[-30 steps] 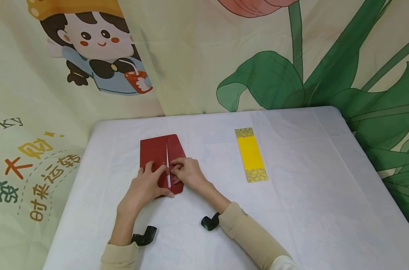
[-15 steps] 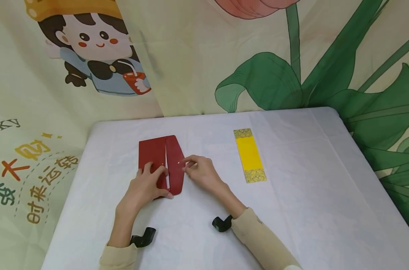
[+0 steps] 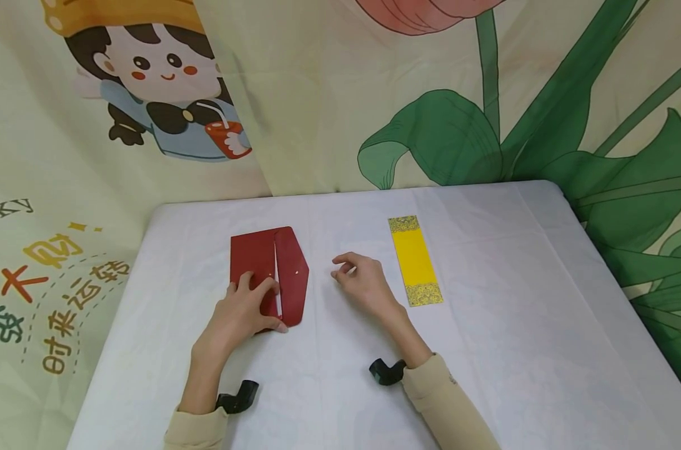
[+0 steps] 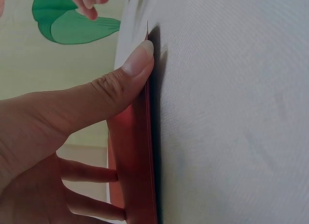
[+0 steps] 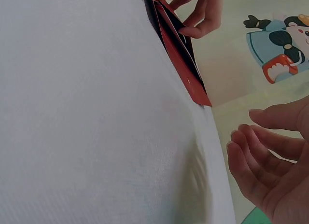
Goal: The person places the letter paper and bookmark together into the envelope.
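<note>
A red paper envelope [image 3: 292, 300] lies on the left half of the white-covered table, its flap spread to the right. Inside its mouth a pale gap shows, also visible in the right wrist view. My left hand [image 3: 236, 312] rests on the envelope's body, fingertips pressing its top and thumb on the near edge. In the left wrist view two fingers reach straight to the red surface. Between the envelope and a yellow paper strip [image 3: 416, 259] hovers my right hand [image 3: 365, 281], fingers loosely bent. The right wrist view shows its thumb and fingers apart, holding nothing.
The yellow strip has patterned gold ends and lies flat on the white tabletop [image 3: 520, 350]. Behind the far edge hangs a printed curtain [image 3: 312, 94] with a cartoon figure and green leaves. Black wrist cameras [image 3: 239, 397] stick out near both sleeves.
My right hand has let go of the envelope's flap area and moved right, toward the yellow strip. The left hand stays on the envelope, which has barely shifted.
</note>
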A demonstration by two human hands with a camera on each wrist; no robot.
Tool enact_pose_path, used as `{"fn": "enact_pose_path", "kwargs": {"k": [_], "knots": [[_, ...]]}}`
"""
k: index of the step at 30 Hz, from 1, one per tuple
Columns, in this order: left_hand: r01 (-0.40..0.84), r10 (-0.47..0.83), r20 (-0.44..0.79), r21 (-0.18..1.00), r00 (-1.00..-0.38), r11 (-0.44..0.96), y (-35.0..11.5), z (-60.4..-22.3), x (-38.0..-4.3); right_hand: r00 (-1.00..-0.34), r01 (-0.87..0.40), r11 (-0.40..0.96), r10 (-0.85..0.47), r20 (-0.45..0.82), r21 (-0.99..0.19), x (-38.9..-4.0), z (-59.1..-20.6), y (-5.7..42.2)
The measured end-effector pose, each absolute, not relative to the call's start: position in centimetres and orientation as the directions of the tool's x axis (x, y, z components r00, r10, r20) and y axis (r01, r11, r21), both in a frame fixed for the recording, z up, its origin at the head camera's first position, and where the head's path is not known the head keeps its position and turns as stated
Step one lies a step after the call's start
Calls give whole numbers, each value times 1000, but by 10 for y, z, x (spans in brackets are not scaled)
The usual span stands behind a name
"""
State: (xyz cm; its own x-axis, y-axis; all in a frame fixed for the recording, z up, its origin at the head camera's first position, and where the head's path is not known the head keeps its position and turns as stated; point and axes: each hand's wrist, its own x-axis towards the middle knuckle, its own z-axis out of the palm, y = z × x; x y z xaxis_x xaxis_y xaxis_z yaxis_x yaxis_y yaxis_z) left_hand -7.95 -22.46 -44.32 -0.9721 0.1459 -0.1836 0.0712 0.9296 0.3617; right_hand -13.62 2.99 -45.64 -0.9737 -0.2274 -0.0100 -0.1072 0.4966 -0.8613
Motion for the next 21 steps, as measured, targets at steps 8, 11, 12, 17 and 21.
{"fn": "enact_pose_path", "kwargs": {"k": [8, 11, 12, 17, 21], "knots": [[61, 140, -192, 370, -971, 927, -225, -443, -80, -982, -100, 523, -187, 1, -847, -143, -459, 45], [60, 138, -190, 366, -972, 929, -224, -444, -80, -987, -94, 532, -160, 10, -842, -146, -457, 52], [62, 139, -187, 364, -973, 929, -224, -444, -80, -990, -86, 534, -144, 9, -841, -148, -457, 55], [62, 137, -184, 364, -973, 929, -221, -443, -80, -999, -8, 562, -46, -22, -827, -154, -457, 71], [60, 134, -182, 362, -974, 930, -220, -443, -79, -999, 24, 594, -9, -36, -804, -159, -459, 80]]}}
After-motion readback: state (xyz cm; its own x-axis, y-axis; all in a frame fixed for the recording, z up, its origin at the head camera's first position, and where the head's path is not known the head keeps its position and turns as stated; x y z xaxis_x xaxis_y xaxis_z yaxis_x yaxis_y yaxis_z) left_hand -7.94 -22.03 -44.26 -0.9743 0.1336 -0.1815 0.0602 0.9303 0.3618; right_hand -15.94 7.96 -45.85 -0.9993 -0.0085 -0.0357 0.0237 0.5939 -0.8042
